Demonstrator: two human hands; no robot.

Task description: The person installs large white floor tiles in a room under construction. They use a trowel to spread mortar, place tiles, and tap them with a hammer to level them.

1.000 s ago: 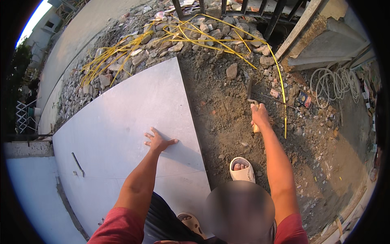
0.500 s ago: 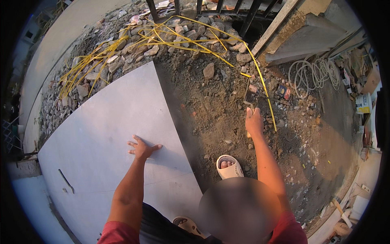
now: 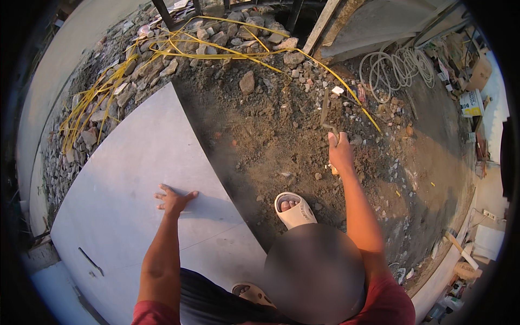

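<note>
Grey panel (image 3: 132,173) — left hand (image 3: 173,202) spread open over its surface; right hand (image 3: 341,154) — closed around a trowel (image 3: 325,111), above loose soil (image 3: 265,143).

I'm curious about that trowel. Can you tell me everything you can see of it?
The trowel has a slim, dull grey-brown blade that looks like metal, seen nearly edge-on. A bent neck joins it to a short, tan handle that looks like wood; most of that is hidden in the right hand, which grips it. The blade points away from the person, over the rough soil. Whether it touches the ground is hard to tell.
</note>
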